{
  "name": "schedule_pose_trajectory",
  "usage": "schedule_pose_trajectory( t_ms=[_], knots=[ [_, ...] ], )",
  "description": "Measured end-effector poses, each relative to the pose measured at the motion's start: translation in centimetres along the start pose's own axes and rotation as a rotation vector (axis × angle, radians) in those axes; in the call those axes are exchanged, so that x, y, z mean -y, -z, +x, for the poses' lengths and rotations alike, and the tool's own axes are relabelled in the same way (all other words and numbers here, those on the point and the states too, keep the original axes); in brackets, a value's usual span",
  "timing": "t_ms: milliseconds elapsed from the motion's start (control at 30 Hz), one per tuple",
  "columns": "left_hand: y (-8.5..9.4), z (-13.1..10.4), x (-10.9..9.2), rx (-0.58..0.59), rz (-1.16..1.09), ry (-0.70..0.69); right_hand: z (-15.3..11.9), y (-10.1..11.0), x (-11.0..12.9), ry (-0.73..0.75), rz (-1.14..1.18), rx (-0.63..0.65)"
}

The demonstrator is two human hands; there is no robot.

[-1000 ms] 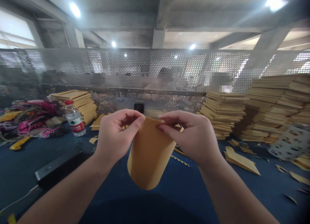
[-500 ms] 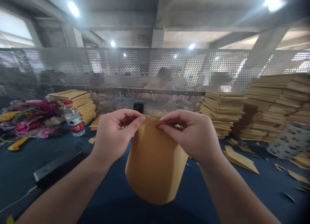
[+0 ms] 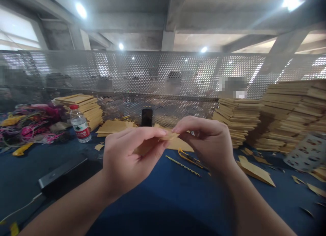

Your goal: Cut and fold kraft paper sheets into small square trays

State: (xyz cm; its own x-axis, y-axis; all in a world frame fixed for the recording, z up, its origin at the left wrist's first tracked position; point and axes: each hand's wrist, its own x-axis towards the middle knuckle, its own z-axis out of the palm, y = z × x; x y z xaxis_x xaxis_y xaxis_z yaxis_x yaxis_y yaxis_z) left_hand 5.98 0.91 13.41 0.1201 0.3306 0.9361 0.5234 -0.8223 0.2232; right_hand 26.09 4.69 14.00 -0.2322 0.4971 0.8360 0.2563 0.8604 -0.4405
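Note:
Brown paper point(image 3: 169, 136) is pinched between my two hands above the blue table, seen nearly edge-on. My left hand point(image 3: 132, 157) grips its left part between thumb and fingers and hides some of it. At its right end, my right hand point(image 3: 206, 140) holds the edge with closed fingertips. Beyond and below the hands lie a yellow patterned pencil-like stick point(image 3: 182, 165) and a yellow-and-black cutter-like tool point(image 3: 191, 158). More flat brown paper point(image 3: 183, 146) rests behind them.
Brown paper stacks point(image 3: 236, 120) stand at right, another point(image 3: 88, 108) at back left. Also around are a water bottle point(image 3: 82, 129), a dark phone point(image 3: 147, 117), a black box point(image 3: 62, 173), tangled threads point(image 3: 28, 123), a patterned white cylinder point(image 3: 307, 152) and paper scraps.
The brown paper has tipped from hanging down to nearly edge-on, uncovering the stick and tool behind it. My left hand has moved right and slightly down, nearer my right hand.

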Motion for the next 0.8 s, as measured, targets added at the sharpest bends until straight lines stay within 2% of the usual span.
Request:
schedule_pose_trajectory(
  t_ms=[267, 500, 667, 800],
  knots=[
    [0.0, 0.0, 0.3, -0.018, -0.057, -0.046, -0.1, -0.3, -0.1, 0.046, 0.05, -0.025],
    [0.2, 0.0, 0.2, -0.007, -0.053, -0.058, -0.1, -0.1, -0.2, 0.009, -0.012, -0.003],
    [0.2, 0.2, 0.6, -0.007, -0.011, 0.065, 0.0, -0.3, 0.2, -0.048, -0.094, -0.001],
    [-0.3, 0.5, 1.8, -0.009, -0.186, 0.288, -0.1, -0.5, 0.7, -0.127, -0.092, -0.034]
  ],
)
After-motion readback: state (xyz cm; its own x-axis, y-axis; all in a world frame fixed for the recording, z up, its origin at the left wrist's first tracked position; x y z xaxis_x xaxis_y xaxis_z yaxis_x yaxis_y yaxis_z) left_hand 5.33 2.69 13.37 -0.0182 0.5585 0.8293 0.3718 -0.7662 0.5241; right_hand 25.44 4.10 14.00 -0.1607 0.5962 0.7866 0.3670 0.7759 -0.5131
